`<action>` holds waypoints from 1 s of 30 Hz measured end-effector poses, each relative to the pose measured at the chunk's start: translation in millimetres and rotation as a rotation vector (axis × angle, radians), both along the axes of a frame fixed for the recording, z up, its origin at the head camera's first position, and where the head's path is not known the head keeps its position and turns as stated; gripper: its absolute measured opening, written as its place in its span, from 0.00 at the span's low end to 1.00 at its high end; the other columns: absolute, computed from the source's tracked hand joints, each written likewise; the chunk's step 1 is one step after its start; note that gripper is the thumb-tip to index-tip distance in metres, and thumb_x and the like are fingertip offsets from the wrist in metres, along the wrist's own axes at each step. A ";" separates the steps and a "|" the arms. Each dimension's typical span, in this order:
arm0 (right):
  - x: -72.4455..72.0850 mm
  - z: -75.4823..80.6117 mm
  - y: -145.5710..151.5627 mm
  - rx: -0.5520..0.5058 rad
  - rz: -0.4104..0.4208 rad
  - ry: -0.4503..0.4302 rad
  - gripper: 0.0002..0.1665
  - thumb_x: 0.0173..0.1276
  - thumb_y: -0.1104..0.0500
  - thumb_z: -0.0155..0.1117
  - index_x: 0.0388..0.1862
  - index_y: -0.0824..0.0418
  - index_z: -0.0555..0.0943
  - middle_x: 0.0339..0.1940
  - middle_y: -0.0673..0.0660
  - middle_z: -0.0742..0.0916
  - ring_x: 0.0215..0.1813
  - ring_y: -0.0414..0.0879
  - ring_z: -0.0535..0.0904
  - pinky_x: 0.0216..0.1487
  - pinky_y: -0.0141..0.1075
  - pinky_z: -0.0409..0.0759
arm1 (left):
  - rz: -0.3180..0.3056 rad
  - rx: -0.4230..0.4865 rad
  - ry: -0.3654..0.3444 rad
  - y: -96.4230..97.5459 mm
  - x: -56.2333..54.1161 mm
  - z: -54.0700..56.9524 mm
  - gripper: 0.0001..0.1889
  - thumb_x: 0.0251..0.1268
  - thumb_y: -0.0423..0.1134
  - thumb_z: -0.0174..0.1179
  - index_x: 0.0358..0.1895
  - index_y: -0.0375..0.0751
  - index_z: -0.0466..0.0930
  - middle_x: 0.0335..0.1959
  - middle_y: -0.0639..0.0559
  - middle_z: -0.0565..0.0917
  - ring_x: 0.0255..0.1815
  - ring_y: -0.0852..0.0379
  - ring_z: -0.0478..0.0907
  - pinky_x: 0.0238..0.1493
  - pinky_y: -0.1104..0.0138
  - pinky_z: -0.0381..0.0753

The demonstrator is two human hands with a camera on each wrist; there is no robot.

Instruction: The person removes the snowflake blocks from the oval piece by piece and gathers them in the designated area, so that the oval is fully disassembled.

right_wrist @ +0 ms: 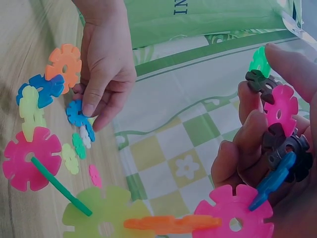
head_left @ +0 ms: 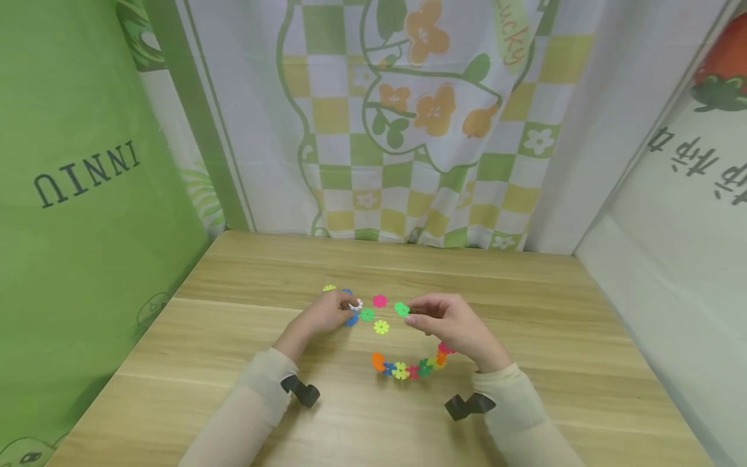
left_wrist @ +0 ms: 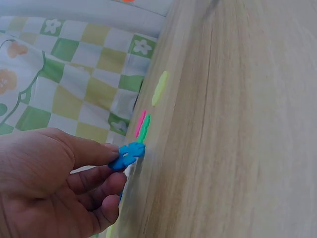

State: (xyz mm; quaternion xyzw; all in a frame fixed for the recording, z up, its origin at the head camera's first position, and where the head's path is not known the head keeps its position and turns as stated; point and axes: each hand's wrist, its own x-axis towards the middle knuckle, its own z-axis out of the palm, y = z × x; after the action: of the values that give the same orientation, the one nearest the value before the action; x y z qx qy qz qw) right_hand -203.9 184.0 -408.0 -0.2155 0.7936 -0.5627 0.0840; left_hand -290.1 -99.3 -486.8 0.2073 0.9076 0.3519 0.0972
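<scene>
Between thumb and fingers, my left hand (head_left: 323, 316) pinches a blue notched snowflake disc (left_wrist: 128, 155), just over the table. My right hand (head_left: 458, 322) grips one end of a chain of interlocked snowflake discs (head_left: 400, 370). A bright green disc (head_left: 402, 309) forms that end, at the thumb and fingertips. From the hand the chain hangs in a curve through black, pink, blue, orange, yellow and green pieces. Its far end is an orange disc (right_wrist: 64, 65), with a linked blue disc (right_wrist: 42, 91) beside it. The palm partly hides the links near the right fingers.
Loose discs lie on the wooden table (head_left: 525, 305) between and beyond the hands: pink (head_left: 380, 301), green (head_left: 367, 314), yellow (head_left: 381, 327) and white (head_left: 358, 304). Another yellow disc (head_left: 329, 287) lies behind the left hand. Curtains (head_left: 408, 194) border the table's back and sides.
</scene>
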 end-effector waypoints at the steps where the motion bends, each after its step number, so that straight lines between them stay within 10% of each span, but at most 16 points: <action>1: 0.0 -0.2 -0.1 -0.001 0.002 0.001 0.13 0.67 0.54 0.69 0.48 0.58 0.85 0.37 0.61 0.86 0.29 0.45 0.75 0.28 0.32 0.76 | 0.005 0.001 -0.003 -0.6 0.1 -0.2 0.12 0.68 0.33 0.59 0.52 0.37 0.82 0.39 0.50 0.82 0.42 0.53 0.78 0.44 0.58 0.80; 13: 1.0 -0.7 -0.8 -0.020 0.008 0.003 0.14 0.67 0.53 0.69 0.48 0.56 0.85 0.38 0.56 0.87 0.33 0.50 0.78 0.31 0.34 0.78 | 0.033 0.032 0.028 -5.5 0.4 1.0 0.13 0.69 0.36 0.58 0.53 0.40 0.83 0.44 0.49 0.83 0.47 0.51 0.79 0.49 0.56 0.79; 30: 0.4 -1.2 -1.1 0.015 -0.006 0.002 0.14 0.67 0.52 0.69 0.48 0.56 0.86 0.38 0.56 0.87 0.30 0.47 0.77 0.30 0.35 0.77 | -0.145 0.291 0.039 18.0 28.3 53.6 0.16 0.71 0.48 0.59 0.54 0.45 0.82 0.45 0.57 0.84 0.45 0.56 0.81 0.45 0.62 0.82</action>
State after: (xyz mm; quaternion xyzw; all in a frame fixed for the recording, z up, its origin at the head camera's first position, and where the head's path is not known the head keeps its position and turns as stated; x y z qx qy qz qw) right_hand -203.5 183.0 -409.2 -0.2130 0.7984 -0.5570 0.0833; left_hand -261.8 -81.3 -433.1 0.2909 0.8315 0.4675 0.0737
